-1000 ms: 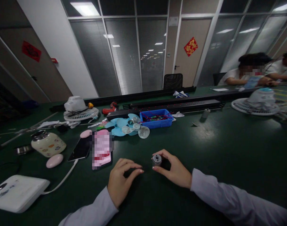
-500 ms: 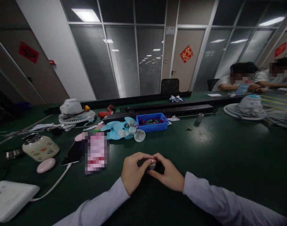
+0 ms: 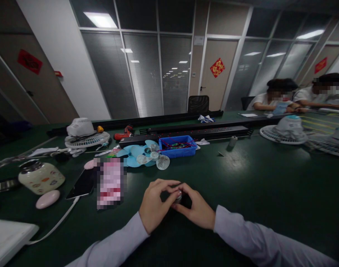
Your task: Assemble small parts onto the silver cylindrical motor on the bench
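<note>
Both hands meet over the green table, close to me and just right of the middle. My left hand (image 3: 155, 204) is closed, with its thumb and fingertips on a small silvery metal cylinder (image 3: 178, 197). From the other side, my right hand (image 3: 197, 207) grips the same cylinder between thumb and fingers. The fingers cover much of the piece, so its lower end and exact kind are hard to make out. A similar metal cylinder (image 3: 233, 141) stands farther off to the right, beside a small thin scrap (image 3: 220, 154).
Beyond my hands lie pale blue fan blades (image 3: 136, 152) and a blue bin (image 3: 177, 152) of wired parts. To the left are a phone (image 3: 82, 185), a cream jar (image 3: 41, 178) and a fan housing (image 3: 84, 133). Long black rails (image 3: 186, 134) cross behind; co-workers sit far right.
The view has shifted slightly, so the table items appear a little more to the left and lower. Both hands stay on the metal cylinder with only slight finger movement.
</note>
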Tool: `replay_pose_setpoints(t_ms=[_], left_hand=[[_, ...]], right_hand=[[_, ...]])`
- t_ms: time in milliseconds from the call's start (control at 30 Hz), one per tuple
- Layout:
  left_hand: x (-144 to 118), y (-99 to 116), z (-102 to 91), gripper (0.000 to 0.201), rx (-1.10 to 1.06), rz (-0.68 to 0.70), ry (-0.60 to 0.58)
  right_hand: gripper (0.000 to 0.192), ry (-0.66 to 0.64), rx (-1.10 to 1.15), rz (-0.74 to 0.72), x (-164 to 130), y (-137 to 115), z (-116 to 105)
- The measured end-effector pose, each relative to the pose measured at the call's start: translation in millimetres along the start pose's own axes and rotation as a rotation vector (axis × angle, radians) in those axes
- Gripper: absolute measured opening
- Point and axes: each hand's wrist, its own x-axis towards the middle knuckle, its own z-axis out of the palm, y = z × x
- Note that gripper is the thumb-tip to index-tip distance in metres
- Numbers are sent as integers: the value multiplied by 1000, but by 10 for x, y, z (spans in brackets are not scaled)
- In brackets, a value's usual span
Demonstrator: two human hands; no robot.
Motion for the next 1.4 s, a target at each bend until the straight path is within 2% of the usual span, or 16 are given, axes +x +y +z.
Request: replay_pose_setpoints(t_ms=[167,300,467,600,667,767,833,933,967,1033,1133,1200,1300,1400], left_hand=[[13,-16,109,16,-121,-100,98],[9,-41,175,19,-178,-106,124],[22,-135,121,22,-139,-57,61],[42,-205,64,12,-72,23,-21],[41,-207,75,10,-65,52,-18],[36,-162,121,15,-112,36,70],[31,-120,128,20,-143,14,191],[-41,-120,48,29,-206,-23,380],[-99,-152,0,31,-209,-41,405],[-276,-268,-107,34,-160,-84,363],[-600,-497,-254,34,18,-131,167],[-759,-610,-319,36,154,-128,83],[-833,-649,-356,32,268,-87,48],[-775,-590,-334,30,263,-100,38]], right_hand=[[29,2,2,0,-3,0,5],[28,15,-2,-10,-8,1,7],[32,19,-27,-5,-2,21,9],[31,21,-43,0,-1,38,9],[32,23,-51,2,-3,39,8],[34,22,-56,3,-7,36,6],[34,22,-58,10,-8,35,8],[33,23,-60,32,-9,28,8],[33,23,-58,38,-9,23,7],[33,16,-51,47,-8,11,1],[34,4,-34,59,-5,-4,-8],[34,-4,-30,65,-4,-9,-11],[34,-6,-46,75,-8,-16,-14],[33,-5,-56,81,-14,-21,-13]])
